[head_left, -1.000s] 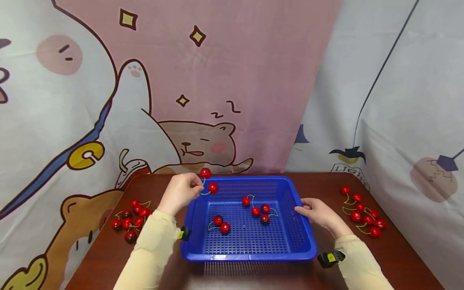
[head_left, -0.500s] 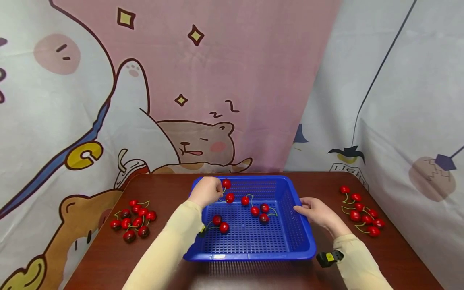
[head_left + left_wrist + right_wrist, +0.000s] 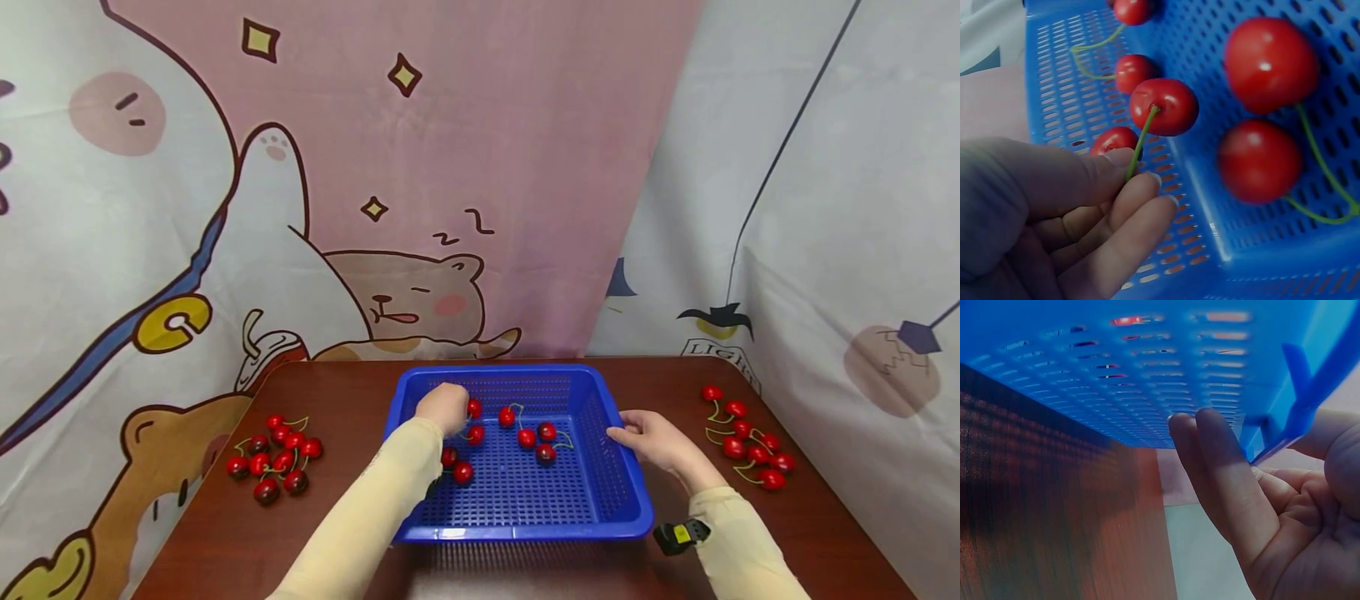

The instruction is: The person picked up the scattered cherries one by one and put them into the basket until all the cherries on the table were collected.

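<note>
My left hand is inside the blue plastic basket, over its left part. Thumb and fingertips pinch the green stem of a pair of red cherries; the second cherry of the pair is partly hidden by the thumb in the left wrist view. Close by on the basket floor lies another cherry pair, partly behind the hand. Further right in the basket are more cherries with joined stems. My right hand grips the basket's right rim, thumb over the edge and fingers against the outer wall.
On the brown table, a pile of cherries lies left of the basket. Another group of cherries lies to the right. A cartoon-printed cloth hangs behind the table.
My left hand has moved right and down into the basket, carrying the cherry pair from above the back left rim. The right hand stays on the rim.
</note>
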### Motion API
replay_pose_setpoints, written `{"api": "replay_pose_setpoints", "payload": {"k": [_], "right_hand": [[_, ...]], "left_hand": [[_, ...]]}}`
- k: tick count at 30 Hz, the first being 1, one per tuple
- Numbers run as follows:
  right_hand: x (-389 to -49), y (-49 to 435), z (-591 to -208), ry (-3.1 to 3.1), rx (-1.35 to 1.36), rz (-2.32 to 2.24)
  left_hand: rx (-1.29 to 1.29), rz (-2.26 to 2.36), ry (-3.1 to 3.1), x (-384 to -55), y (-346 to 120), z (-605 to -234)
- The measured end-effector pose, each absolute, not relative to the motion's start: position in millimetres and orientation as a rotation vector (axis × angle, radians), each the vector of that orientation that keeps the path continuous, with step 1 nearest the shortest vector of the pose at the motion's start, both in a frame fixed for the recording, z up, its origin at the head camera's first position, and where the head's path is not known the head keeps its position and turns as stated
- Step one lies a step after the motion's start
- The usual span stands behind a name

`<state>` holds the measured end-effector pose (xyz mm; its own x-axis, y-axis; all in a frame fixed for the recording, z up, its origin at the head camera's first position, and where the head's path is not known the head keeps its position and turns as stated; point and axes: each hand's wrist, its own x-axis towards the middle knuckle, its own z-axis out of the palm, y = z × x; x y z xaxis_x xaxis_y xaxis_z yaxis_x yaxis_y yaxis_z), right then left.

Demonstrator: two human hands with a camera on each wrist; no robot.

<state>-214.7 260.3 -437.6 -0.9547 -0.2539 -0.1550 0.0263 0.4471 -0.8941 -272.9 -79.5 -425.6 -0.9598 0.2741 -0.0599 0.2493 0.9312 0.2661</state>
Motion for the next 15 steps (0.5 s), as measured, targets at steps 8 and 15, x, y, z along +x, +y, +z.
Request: {"api": "replay_pose_setpoints", "payload": {"k": [8,15], "right_hand": [[-214.2,260.5,-438.3,2.44,-0.174,-1.51],[-214.3,260.8,-438.5,2.434,-0.185,-1.516]], "left_hand": [[0.387,0.358,2.976,-266.6,-78.7,-428.0],[0.407,0.25,3.035,-266.7,-82.3,-427.8]]}}
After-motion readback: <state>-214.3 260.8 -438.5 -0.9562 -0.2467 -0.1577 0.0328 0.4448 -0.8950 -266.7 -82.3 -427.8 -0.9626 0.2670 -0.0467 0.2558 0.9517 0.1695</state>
